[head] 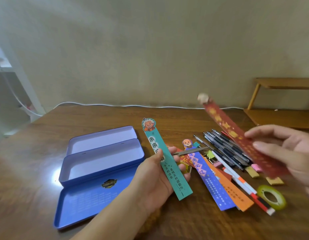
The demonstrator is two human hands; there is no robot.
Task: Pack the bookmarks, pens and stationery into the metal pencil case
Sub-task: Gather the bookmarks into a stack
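Left hand [157, 172] grip clamped on teal bookmark [167, 163], right hand [285, 153] grip on red bookmark [243, 139].

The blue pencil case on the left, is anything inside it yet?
No. The open pencil case shows only bare lavender lining in its trays; the left hand hides one corner, so that spot can't be checked.

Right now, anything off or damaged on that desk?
Nothing damaged or spilled. The pencil case lies open and empty, its inner tray lifted out behind it. Pens and bookmarks sit in a loose heap. The left hand holds a teal bookmark, the right hand a red one.
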